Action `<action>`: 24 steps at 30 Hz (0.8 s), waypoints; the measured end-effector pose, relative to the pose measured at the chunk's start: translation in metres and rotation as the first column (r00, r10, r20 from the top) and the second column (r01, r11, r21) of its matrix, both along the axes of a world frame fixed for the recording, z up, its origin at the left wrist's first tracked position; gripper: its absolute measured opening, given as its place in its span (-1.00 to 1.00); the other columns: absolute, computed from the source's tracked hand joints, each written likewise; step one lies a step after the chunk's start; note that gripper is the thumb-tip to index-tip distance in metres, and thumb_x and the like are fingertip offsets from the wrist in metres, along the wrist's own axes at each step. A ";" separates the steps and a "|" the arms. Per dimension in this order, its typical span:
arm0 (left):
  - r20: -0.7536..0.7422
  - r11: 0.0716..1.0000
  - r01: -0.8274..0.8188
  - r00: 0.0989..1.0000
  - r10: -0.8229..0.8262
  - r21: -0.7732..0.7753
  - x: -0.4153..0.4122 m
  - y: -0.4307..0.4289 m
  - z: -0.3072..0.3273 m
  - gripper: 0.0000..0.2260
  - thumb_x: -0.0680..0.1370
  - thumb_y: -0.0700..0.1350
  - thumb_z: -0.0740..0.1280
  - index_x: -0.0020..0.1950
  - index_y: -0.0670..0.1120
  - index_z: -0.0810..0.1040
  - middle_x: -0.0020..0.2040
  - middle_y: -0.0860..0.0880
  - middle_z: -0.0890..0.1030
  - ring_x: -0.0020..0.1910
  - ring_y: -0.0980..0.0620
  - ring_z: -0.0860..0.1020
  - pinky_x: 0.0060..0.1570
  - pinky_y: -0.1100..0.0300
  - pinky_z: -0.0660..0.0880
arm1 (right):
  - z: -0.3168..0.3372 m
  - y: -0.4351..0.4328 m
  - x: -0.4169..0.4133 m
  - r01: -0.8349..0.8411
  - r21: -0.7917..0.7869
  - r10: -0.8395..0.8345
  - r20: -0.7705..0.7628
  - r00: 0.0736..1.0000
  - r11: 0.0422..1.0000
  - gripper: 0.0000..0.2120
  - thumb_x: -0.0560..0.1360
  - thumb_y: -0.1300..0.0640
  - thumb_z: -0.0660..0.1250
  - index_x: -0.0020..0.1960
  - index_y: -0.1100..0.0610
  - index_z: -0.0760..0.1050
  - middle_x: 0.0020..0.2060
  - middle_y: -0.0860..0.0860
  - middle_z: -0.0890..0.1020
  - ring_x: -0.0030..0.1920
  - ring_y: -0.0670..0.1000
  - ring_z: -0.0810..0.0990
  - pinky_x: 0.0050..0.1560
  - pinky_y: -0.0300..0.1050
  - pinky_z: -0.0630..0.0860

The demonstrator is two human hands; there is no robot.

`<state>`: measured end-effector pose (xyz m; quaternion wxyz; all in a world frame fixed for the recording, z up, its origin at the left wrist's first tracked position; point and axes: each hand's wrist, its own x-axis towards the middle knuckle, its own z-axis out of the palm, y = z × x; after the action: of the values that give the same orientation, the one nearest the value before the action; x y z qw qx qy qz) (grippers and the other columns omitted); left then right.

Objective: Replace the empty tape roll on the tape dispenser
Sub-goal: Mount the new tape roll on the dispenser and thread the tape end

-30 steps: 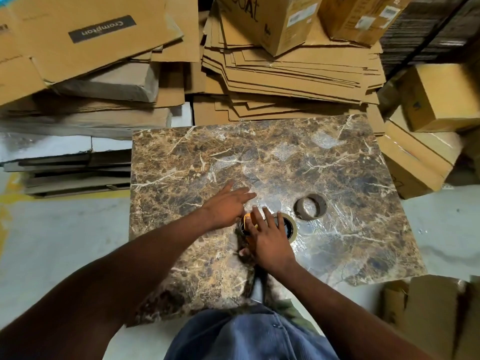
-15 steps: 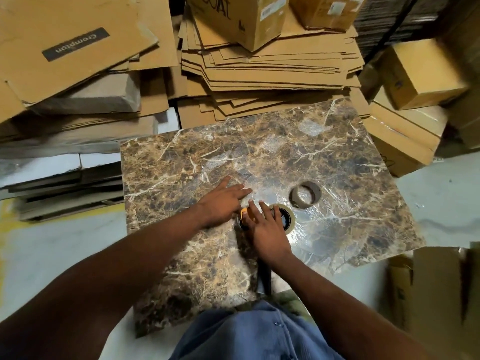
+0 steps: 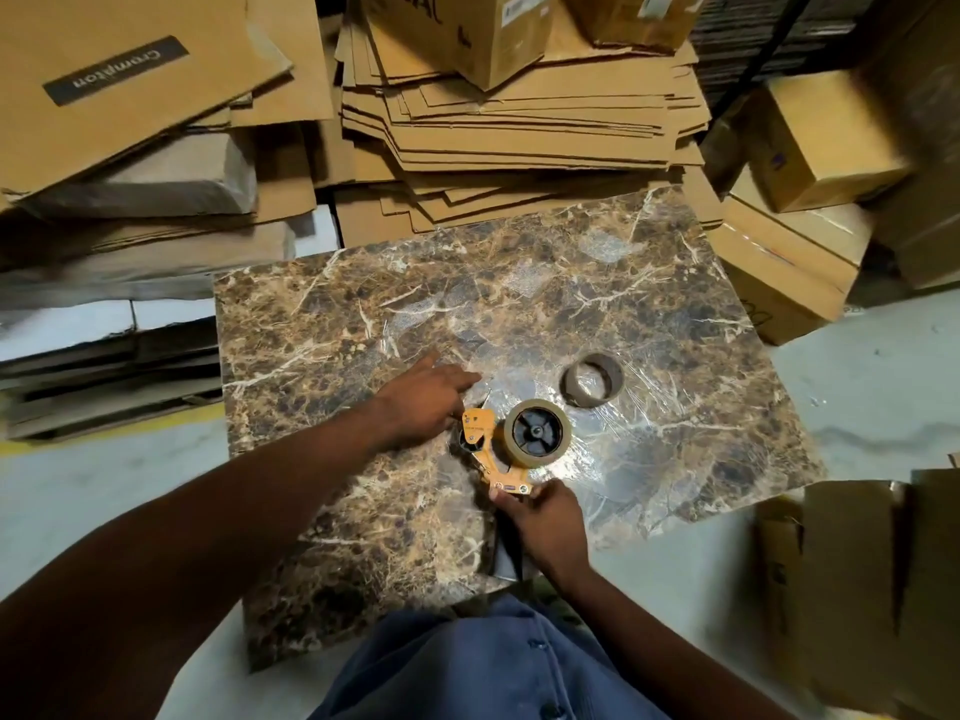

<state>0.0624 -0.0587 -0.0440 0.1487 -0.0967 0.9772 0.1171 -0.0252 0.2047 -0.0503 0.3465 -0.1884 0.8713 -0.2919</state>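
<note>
Right hand [image 3: 545,522] has slid off the new roll [image 3: 537,433] to grip the dispenser [image 3: 493,454] handle, mid-slab; roll looks seated. Left hand [image 3: 426,402] flat, released (empty core [image 3: 592,379] lies far right).

Right hand [image 3: 545,527] grips tape dispenser [image 3: 493,454]; left hand [image 3: 423,402] steadies it.

Orange tape dispenser [image 3: 488,449]; brown, white-veined marble slab [image 3: 519,314]; tan cardboard stacks [image 3: 519,122].
</note>
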 end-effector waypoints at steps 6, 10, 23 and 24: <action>-0.050 1.000 -0.026 0.998 0.025 -0.011 0.002 0.001 -0.007 -0.87 0.60 0.04 0.45 0.12 0.16 0.74 0.56 0.03 0.47 0.51 -0.02 0.42 0.55 -0.35 0.18 | -0.012 -0.007 -0.007 -0.088 0.154 0.059 0.186 0.981 0.984 -0.42 0.27 -0.40 0.53 -0.32 0.13 0.51 -0.48 -0.06 0.53 -0.40 -0.07 0.53 -0.39 -0.10 0.33; -0.042 0.996 -0.082 0.996 0.082 0.023 0.001 0.002 -0.008 -0.81 0.63 0.06 0.42 0.22 0.13 0.72 0.09 0.07 0.64 0.15 0.04 0.57 0.35 -0.12 0.45 | -0.014 -0.014 -0.013 0.035 0.181 -0.097 0.345 0.934 0.983 -0.49 0.17 -0.24 0.65 -0.46 0.09 0.45 -0.54 -0.04 0.44 -0.50 -0.09 0.40 -0.45 -0.17 0.27; 0.426 0.169 -0.719 0.565 0.706 0.674 -0.003 0.010 -0.017 -0.87 0.70 -0.21 0.33 0.15 -0.15 0.68 -0.07 -0.18 0.76 -0.33 -0.25 0.73 -0.46 0.01 0.64 | 0.004 -0.025 0.001 0.287 0.122 -0.274 0.764 0.584 0.950 -0.71 0.44 0.28 0.33 -0.45 0.20 0.59 -0.46 0.13 0.48 -0.43 0.09 0.40 -0.38 -0.12 0.39; 0.485 0.095 -0.735 0.532 0.694 0.671 -0.004 0.010 -0.015 -0.87 0.70 -0.20 0.33 0.15 -0.19 0.66 -0.08 -0.22 0.75 -0.31 -0.27 0.73 -0.46 0.03 0.64 | 0.004 -0.025 0.002 0.294 0.093 -0.267 0.724 0.636 0.951 -0.77 0.40 0.27 0.37 -0.44 0.21 0.59 -0.46 0.17 0.52 -0.41 0.10 0.45 -0.36 -0.11 0.43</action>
<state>0.0586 -0.0488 -0.0593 0.1201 -0.4768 0.6179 0.6136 -0.0234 0.1798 -0.0458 0.6110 0.0750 0.6747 -0.4073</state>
